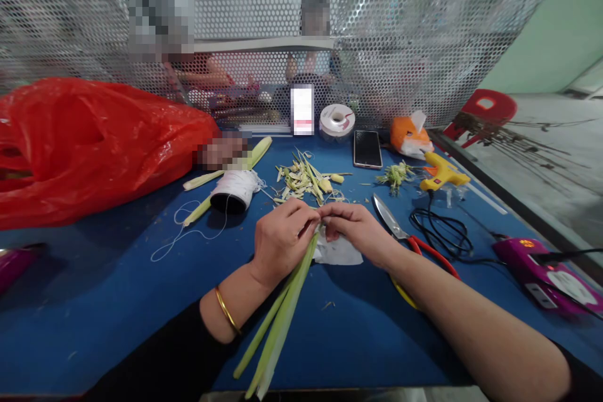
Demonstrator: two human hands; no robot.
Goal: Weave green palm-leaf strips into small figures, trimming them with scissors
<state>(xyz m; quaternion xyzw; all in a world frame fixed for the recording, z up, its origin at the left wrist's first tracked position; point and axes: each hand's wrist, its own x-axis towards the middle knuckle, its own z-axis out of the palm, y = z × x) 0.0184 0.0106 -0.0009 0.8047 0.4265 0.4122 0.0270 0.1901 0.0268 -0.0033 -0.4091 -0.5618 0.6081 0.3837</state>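
Observation:
Long pale green plant stalks (287, 308) slant from the front edge of the blue table up to my hands. My left hand (285, 235) is closed round their upper end, thumb and forefinger pressed together. Against it, my right hand (351, 226) pinches with its fingertips at the tip of the stalks; what lies in that pinch is hidden. Under the right hand is a piece of white paper or tissue (339, 251). Just beyond both hands lies a pile of green and yellowish plant trimmings (306, 179). A spool of white string (235, 185) rests to the left, its loose end trailing.
A red plastic bag (94, 151) covers the left side. On the right lie red-handled scissors (400, 226), a yellow glue gun (443, 173) with cable, and a purple power strip (546, 270). A phone (367, 149) and ribbon roll (337, 120) lie before a perforated metal screen (405, 31).

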